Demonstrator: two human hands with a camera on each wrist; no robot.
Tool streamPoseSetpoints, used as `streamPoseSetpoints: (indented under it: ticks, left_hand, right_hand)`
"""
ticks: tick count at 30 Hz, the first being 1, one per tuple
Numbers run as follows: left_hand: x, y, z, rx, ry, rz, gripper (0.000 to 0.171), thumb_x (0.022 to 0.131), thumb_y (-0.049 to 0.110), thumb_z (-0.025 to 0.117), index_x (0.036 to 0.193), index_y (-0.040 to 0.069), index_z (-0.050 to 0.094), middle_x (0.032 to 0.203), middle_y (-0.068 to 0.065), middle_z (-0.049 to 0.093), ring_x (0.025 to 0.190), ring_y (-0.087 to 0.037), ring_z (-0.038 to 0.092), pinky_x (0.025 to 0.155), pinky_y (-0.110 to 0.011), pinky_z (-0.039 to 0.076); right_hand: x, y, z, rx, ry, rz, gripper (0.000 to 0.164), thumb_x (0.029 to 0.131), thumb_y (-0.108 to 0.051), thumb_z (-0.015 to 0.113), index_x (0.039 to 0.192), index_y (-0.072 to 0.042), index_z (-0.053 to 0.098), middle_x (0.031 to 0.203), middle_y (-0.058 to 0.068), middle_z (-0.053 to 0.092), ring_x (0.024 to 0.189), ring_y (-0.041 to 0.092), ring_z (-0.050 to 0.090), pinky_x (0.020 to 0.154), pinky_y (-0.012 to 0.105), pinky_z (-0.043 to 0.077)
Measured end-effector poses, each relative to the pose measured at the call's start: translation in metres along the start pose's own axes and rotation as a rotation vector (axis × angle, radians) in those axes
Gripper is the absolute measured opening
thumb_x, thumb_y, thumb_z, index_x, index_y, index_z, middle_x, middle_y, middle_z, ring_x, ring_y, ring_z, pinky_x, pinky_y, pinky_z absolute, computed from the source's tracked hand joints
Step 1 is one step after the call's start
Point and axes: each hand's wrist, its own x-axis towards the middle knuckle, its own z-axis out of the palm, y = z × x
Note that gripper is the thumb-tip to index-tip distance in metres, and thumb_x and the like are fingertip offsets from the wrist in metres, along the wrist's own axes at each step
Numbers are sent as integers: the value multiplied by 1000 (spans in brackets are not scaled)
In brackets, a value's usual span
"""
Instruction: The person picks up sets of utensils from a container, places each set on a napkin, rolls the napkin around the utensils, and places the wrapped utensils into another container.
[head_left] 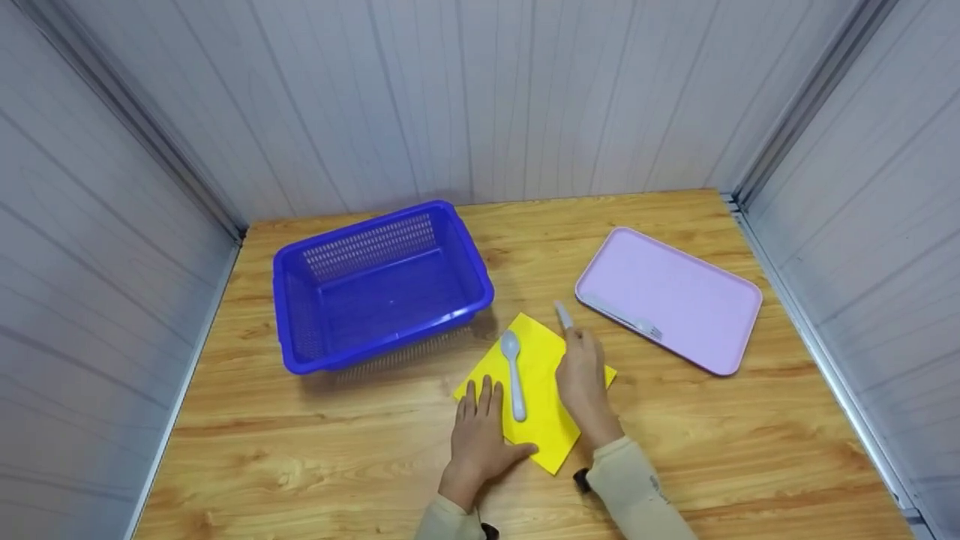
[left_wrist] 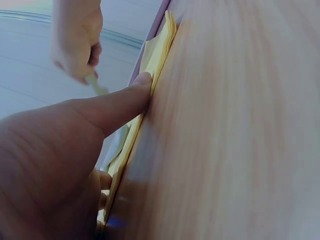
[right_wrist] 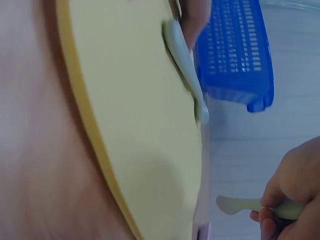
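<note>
On the table lies a folded yellow cloth [head_left: 540, 397], set at a slant. Its stacked layers show along the edge in the left wrist view. A pale grey spoon [head_left: 515, 379] rests on it, bowl pointing away. My left hand [head_left: 478, 439] lies with fingers spread on the cloth's left part, thumb [left_wrist: 125, 102] along the near edge. My right hand [head_left: 583, 375] grips a pale table knife [right_wrist: 237, 205] by its handle, above the cloth's right side. The blade [head_left: 563, 315] points away from me, and in the right wrist view the knife is raised over the cloth.
A blue perforated basket [head_left: 382, 345] stands at the back left. To the right sits a pink tray [head_left: 682, 300] with a pale fork [head_left: 645, 328] along its near left edge. Panelled walls [head_left: 465, 97] close off the table's back and sides.
</note>
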Motion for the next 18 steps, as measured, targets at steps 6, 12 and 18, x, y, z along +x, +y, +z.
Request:
streamPoseSetpoints:
  ticks: [6, 12, 18]
  left_hand:
    - [-1, 2, 1, -4, 20, 7, 118, 71, 77, 63, 154, 4, 22, 160, -15, 13, 145, -40, 5, 116, -51, 11]
    - [-3, 3, 0, -10, 21, 13, 117, 72, 75, 64, 154, 3, 22, 160, -16, 13, 145, -41, 5, 115, -52, 11]
    - [-2, 1, 2, -1, 25, 7, 118, 71, 78, 62, 154, 4, 22, 160, -16, 14, 145, -41, 5, 115, -52, 11]
  right_hand:
    - [-21, -18, 20, -27, -88, -72, 33, 87, 11, 57, 120, 11, 62, 108, 23, 57, 94, 36, 58, 83, 45, 50]
    - [-31, -24, 27, -2, -182, -58, 35, 88, 7, 57, 123, 11, 60, 111, 22, 57, 98, 34, 58, 85, 42, 51]
    - [-40, -24, 28, 48, -291, -16, 42, 88, 1, 63, 128, 11, 57, 114, 21, 56, 104, 32, 58, 88, 41, 51]
